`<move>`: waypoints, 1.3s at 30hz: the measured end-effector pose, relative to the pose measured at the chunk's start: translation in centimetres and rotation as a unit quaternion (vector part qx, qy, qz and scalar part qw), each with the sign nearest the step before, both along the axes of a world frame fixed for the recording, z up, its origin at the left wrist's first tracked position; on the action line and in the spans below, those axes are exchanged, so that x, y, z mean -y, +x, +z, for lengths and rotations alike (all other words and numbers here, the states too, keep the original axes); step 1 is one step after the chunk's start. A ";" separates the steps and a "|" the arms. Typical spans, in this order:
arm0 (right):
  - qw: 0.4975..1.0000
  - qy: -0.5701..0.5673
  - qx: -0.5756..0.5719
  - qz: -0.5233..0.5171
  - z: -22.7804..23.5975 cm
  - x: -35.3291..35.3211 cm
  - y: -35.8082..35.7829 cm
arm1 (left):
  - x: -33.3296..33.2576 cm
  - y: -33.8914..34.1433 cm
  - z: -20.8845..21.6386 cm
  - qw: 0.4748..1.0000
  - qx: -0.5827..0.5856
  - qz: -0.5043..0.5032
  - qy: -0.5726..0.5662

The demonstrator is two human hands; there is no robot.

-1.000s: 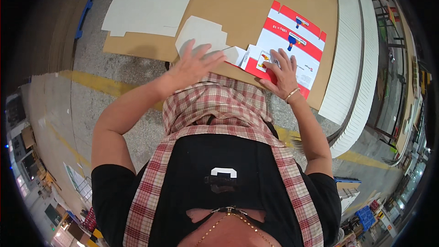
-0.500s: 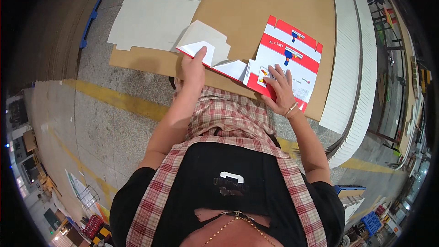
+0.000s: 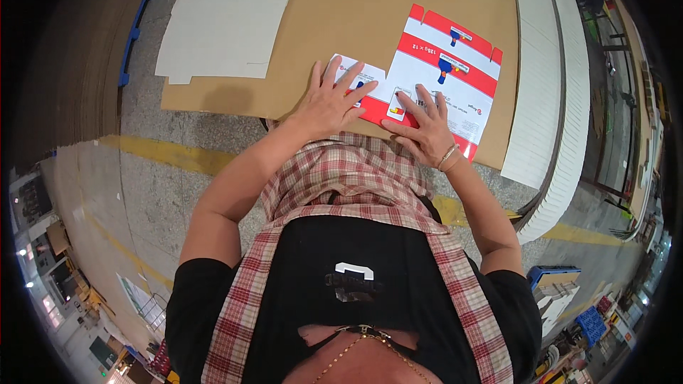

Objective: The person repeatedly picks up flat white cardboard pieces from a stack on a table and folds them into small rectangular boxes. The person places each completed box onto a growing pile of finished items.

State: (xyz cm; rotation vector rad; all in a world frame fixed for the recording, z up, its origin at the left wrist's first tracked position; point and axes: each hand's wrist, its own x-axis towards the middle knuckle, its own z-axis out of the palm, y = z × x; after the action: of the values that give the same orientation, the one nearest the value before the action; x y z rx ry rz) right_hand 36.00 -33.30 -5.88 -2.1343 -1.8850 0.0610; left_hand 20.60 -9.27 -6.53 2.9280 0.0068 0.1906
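Note:
A red and white printed carton blank [image 3: 466,99] lies on the brown cardboard sheet [image 3: 356,7] in front of me. My left hand [image 3: 331,99] presses on its narrower left part, fingers spread over the print. My right hand [image 3: 428,128] rests on the wider right part near the front edge, fingers spread and flat. That left part is folded over, printed side up, and partly hidden beneath the left hand. Slots show along the blank's far edge.
A pale cardboard sheet [image 3: 228,21] lies at the left of the brown sheet. To the right stands a long stack of white cardboard blanks [image 3: 551,99] with a curved outer edge. Speckled floor with a yellow line [image 3: 171,154] runs below the work surface.
The blank's left part, earlier raised with its plain inside showing, is now folded over, printed side up. My left hand has moved right onto it; my right hand stays on the right part.

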 end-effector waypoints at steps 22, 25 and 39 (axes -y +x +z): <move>0.998 -0.055 -0.031 0.003 0.6 -0.5 0.0 | 3.2 9.5 1.1 0.954 -0.096 0.283 0.012; 0.997 -0.082 0.007 -0.012 1.0 -0.3 2.6 | -2.2 12.2 0.3 0.960 -0.035 0.275 -0.041; 0.684 0.306 -0.612 -0.251 -1.4 -20.7 38.4 | -3.8 5.2 2.3 0.983 -0.009 0.124 -0.134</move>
State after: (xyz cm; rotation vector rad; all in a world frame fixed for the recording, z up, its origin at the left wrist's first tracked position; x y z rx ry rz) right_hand 74.41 -12.63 -7.27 -1.3505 -0.3939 0.5087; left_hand 25.84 -5.44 -4.27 2.6511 0.3731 0.1854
